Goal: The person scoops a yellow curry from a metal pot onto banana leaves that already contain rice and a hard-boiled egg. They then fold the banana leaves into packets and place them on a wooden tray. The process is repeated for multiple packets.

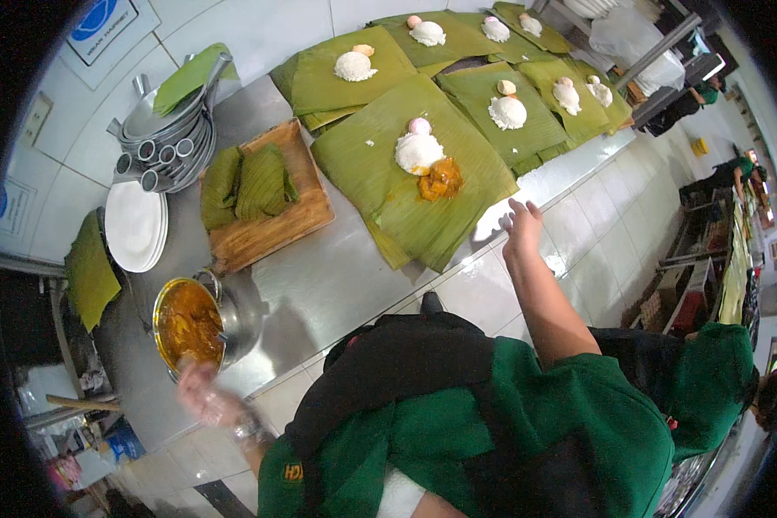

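The left hand is blurred beside the pot; whether it holds anything cannot be told. Stew hides one edge of the rice. Folded parcels conceal their contents. The person's shoulder partly covers the nearest co-worker. Two distant co-workers are too small to make out clearly.

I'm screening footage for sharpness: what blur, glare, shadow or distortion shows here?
Head view: left hand smeared, probably by motion, near the pot; right hand clearer. Head view: soft shadow on the steel table beside the pot; bright glare on the floor. Head view: wall tile lines curve toward the black rim.
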A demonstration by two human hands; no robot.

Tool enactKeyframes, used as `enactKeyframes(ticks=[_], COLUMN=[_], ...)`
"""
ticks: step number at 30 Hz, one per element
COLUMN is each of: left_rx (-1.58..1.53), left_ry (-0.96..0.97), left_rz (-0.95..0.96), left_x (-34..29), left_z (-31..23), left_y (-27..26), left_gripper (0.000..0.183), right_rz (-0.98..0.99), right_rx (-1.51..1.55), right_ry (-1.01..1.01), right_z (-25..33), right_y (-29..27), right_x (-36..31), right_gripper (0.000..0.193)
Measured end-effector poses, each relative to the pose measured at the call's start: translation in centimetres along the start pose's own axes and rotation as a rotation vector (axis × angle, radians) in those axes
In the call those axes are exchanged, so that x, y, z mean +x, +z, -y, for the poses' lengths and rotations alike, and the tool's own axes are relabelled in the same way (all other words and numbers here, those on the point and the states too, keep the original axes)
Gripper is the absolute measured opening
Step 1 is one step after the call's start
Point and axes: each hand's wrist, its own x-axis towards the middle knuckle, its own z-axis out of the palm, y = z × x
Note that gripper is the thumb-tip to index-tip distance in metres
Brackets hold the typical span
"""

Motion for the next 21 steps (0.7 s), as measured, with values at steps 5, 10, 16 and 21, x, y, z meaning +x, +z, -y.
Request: enactKeyframes(ticks=[5, 10, 16, 21], left_rx=[-0.544, -0.547, -0.102, -0.025], left_ry=[-0.676, -0.986, -0.876, -0.876], left_rz=[0.971, 0.931, 0.730, 0.852], left_x=[-9.2, -10.6, -11.3, -11.2], left_z=[-3.8, -4.3, -7.0, -7.3], left_y=[16.8, 29.2, 31.8, 29.4], left_gripper=[0.051, 0.071, 0.050, 0.046], right_rz=[0.450, 0.389, 0.472, 0.546], right_rx=[0.179, -0.059, 0.031, -0.065], right_ry=[0.341, 0.284, 0.241, 0.170], right_z=[-0.3, 0.5, 1.3, 2.3], right_y=[0.8, 1.6, 1.0, -1.6], right_x=[4.5, 5.0, 5.2, 5.4], right_gripper=[0.036, 0.036, 0.034, 0.038])
